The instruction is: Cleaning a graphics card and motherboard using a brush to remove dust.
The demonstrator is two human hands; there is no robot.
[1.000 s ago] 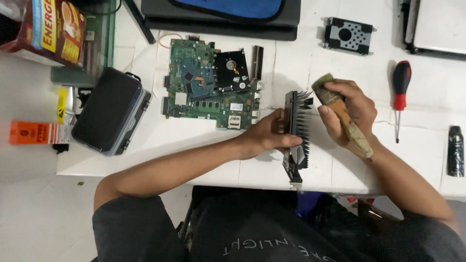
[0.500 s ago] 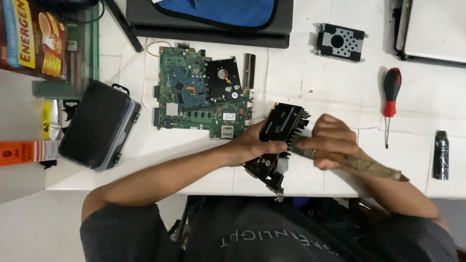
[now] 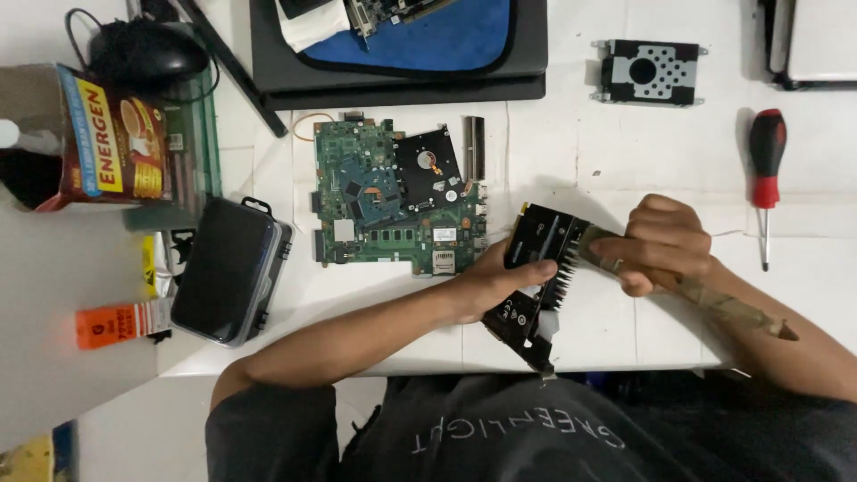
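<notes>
The left hand (image 3: 500, 281) is closed around a black card (image 3: 536, 272), thumb laid over its flat upper face and the other fingers tucked beneath. The card is a rectangular slab with a row of thin, comb-like metal fins along its right edge and a narrow metal bracket at its lower end; it is tilted, lifted off the table's near edge. The right hand (image 3: 665, 245) is wrapped tight on a brush (image 3: 714, 299), whose long handle is worn and mottled brown, tapering to a point behind the wrist. The brush's head meets the card's upper right corner, by the fins.

Just left of the card lies a green circuit board (image 3: 375, 201), flat and crowded with small chips and slots, and a black, square hard drive (image 3: 428, 170) rests on its upper right part. Further left sits a dark, rounded plastic case (image 3: 228, 268) with latches, smooth and glossy. Right of the hands, a screwdriver (image 3: 766, 170) with a red and black handle and a slim steel shaft lies upright on the white tiled table (image 3: 607, 143). Above, a perforated metal drive bracket (image 3: 650, 71) lies near a blue cloth (image 3: 446, 36) spread over a dark, flat laptop (image 3: 527, 62).
</notes>
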